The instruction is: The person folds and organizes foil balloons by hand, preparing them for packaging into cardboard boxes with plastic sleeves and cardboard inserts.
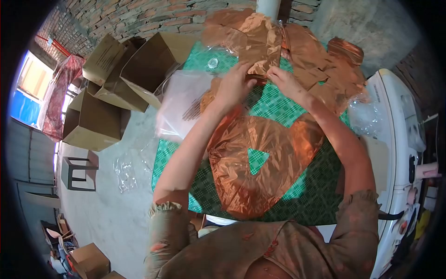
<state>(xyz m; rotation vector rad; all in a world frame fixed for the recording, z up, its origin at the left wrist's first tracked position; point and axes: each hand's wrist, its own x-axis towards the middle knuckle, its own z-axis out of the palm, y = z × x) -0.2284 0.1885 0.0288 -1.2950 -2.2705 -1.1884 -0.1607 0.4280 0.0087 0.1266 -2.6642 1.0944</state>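
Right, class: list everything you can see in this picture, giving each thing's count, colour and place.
Foil balloon: one, copper, flat on the table, near edge.
Folded foil piece: one, copper, far edge, both hands on it.
Foil pile: several pieces, copper, far right.
Clear plastic bag: one, table's left edge.
Table: one, green checked cloth.
Cardboard boxes: several, brown, floor at left.
Stool: one, dark, floor at left.
White appliance: one, right.
Left hand: on the piece.
Right hand: on the piece.

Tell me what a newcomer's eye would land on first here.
A large shiny copper foil balloon lies flat on the green checked tablecloth, centre frame. Beyond it, both hands, left hand and right hand, meet at a folded copper foil piece. Open brown cardboard boxes stand left.
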